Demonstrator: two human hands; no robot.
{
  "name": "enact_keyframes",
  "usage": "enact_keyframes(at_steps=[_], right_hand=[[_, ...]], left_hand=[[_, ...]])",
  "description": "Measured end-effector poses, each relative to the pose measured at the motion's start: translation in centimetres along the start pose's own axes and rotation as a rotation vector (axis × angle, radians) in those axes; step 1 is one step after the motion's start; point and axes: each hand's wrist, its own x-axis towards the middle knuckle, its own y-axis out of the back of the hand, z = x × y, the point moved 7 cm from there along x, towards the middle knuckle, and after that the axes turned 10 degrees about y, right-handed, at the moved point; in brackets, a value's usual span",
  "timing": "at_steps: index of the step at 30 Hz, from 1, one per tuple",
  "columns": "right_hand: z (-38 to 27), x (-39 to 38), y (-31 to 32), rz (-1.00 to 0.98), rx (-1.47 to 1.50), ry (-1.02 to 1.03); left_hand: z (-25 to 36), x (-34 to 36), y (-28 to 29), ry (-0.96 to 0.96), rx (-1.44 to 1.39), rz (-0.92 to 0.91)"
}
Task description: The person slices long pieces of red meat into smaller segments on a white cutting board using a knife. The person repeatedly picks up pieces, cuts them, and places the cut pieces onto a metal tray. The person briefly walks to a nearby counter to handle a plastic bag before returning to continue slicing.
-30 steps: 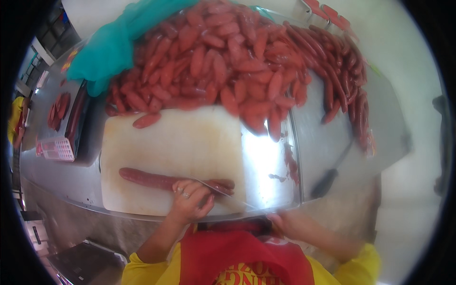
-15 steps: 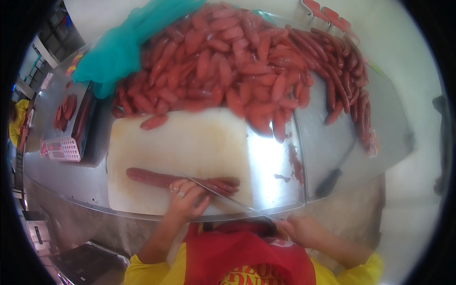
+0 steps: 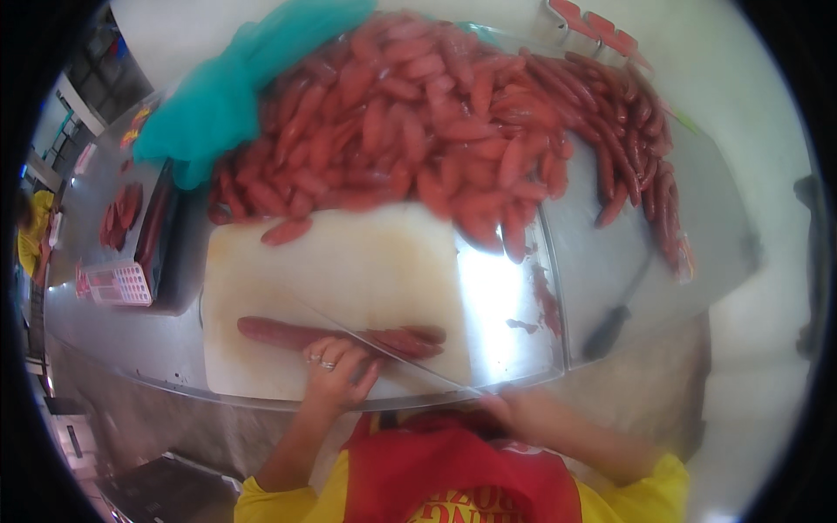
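Note:
A long dark-red sausage (image 3: 272, 334) lies across the near part of a white cutting board (image 3: 340, 266). My left hand (image 3: 337, 373), with rings on one finger, is closed on the sausage near its middle. To the right of those fingers, several slanted slices (image 3: 420, 341) rest together at the sausage's cut end. In my right hand (image 3: 528, 410) is a long, thin knife (image 3: 417, 363), its handle mostly hidden by the fingers. The blade runs diagonally over the sausage just beside my left fingers, its tip pointing to the far left.
A big heap of sliced sausage (image 3: 384, 122) covers the metal table's far side, whole sausages (image 3: 623, 139) at its right. Teal netting (image 3: 205, 113) and a scale (image 3: 118, 283) are on the left. Another black-handled tool (image 3: 605, 333) lies right. Another person in yellow (image 3: 37, 228) stands far left.
The knife has slid forward and left across the sausage, its tip now farther over the board. My right hand has moved left with it; my left hand stays on the sausage.

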Motion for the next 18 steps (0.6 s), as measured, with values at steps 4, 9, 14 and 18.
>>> enact_keyframes(at_steps=[4,9,14,18], right_hand=[[0.7,-2.0,-0.5,-0.058,-0.071,-0.081],[-3.9,7.6,-2.0,0.124,-0.034,0.093],[-4.8,8.8,-2.1,0.171,-0.004,0.135],[-1.2,1.3,-1.0,0.044,-0.019,0.004]], left_hand=[[-0.3,0.0,-0.1,0.012,-0.017,-0.013],[-0.2,0.2,-0.3,-0.005,-0.026,-0.008],[-0.7,-0.1,0.6,-0.046,-0.03,-0.024],[-2.1,-0.3,1.5,0.035,0.011,-0.004]])
